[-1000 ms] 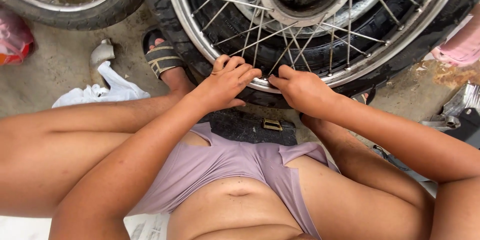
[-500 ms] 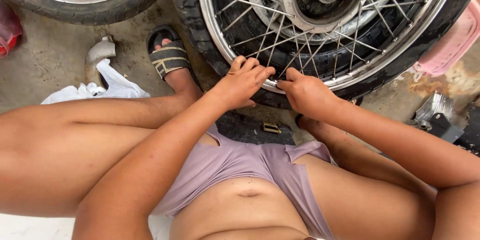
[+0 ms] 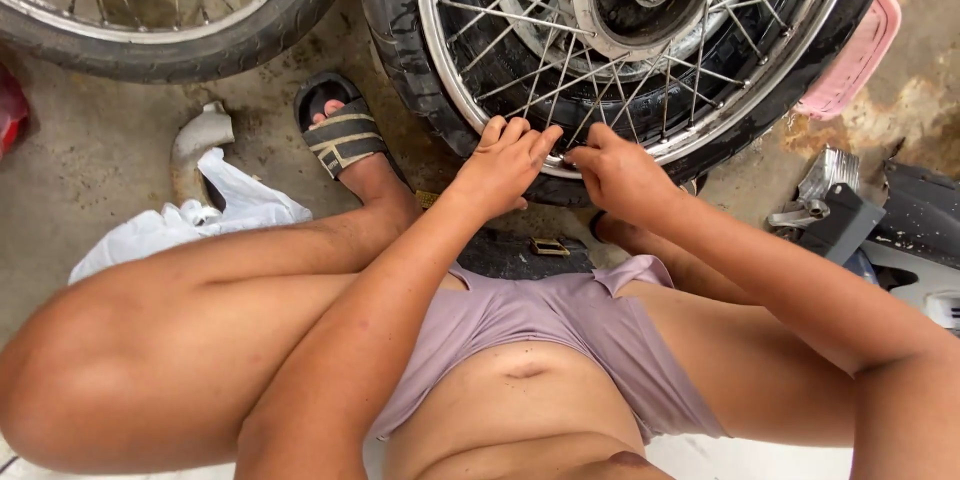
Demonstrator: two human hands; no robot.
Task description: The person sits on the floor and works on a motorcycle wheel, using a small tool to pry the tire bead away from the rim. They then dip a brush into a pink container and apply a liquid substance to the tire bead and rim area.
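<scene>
Grey concrete floor (image 3: 90,155), dirty. Spoked wheel (image 3: 640,60) stands upright near knees. Left hand (image 3: 505,165), right hand (image 3: 620,175) both pinch rim bottom. Wheel looks further right than before.

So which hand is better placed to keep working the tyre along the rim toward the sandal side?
Probably the left hand: its fingers already curl over the rim where the tyre curves toward the sandal. The right hand sits further from it.
</scene>
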